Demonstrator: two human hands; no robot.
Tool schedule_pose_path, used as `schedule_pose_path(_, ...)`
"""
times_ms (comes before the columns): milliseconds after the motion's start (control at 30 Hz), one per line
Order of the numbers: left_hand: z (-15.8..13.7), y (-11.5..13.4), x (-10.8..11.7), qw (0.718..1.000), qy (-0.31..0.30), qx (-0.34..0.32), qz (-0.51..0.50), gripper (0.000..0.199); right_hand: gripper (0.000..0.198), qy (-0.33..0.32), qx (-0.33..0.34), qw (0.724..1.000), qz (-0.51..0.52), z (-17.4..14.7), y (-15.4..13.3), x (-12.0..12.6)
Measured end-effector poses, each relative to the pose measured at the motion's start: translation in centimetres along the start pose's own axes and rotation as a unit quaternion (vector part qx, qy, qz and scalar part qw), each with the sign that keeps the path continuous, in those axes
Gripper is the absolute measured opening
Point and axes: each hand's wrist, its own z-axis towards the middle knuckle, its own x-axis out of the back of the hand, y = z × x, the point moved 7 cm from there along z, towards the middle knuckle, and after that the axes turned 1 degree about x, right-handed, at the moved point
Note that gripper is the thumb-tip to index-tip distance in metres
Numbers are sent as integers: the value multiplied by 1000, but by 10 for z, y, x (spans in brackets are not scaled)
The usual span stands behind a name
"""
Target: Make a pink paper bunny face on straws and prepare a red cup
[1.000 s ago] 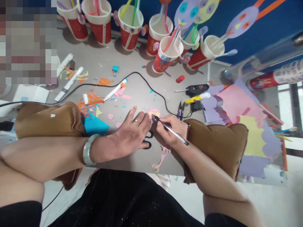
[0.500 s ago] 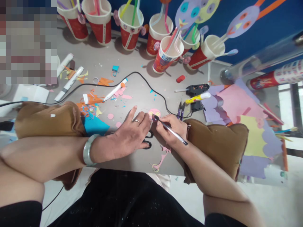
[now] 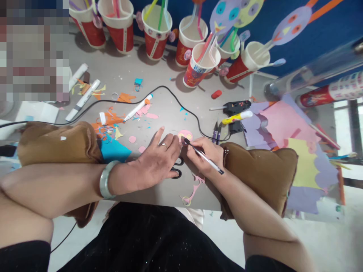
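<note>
My right hand is closed around a ballpoint pen, its tip on a small pink paper piece with pale yellow round spots. My left hand lies on the table with thumb and fingers apart, its fingertips at the left edge of that piece and partly covering it. Black scissors handles show beneath the left hand; their blades are hidden. Pink paper scraps lie below the right hand, and a pink paper circle lies beyond the left.
Red and white paper cups with straws line the back. A black cable crosses the table to a glue gun. Markers and orange scraps lie left. Brown cushions support both forearms. Coloured paper sheets lie right.
The pen has shifted very slightly to the left at the pink paper piece. My left hand has stayed where it was.
</note>
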Motion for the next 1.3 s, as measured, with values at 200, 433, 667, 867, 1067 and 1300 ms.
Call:
schedule_pose_path(200,0,0,0,1000,-9,5,-5,94,2,-2,8,1000,6,0,1,-1)
schedule_pose_path(433,0,1,0,1000,-7,4,-19,95,5,5,22,1000,14,1,-2,0)
schedule_pose_path(667,1,0,1,1000,-9,4,3,91,2,3,22,1000,14,1,-2,0)
schedule_pose_path(867,1,0,0,1000,-4,8,4,90,3,-8,8,1000,26,1,0,-1)
schedule_pose_path(1067,1,0,1,1000,-3,6,3,93,4,-5,10,1000,21,1,-1,0)
schedule_pose_path(1300,0,0,0,1000,-7,6,-1,92,2,-2,15,1000,14,1,-1,1)
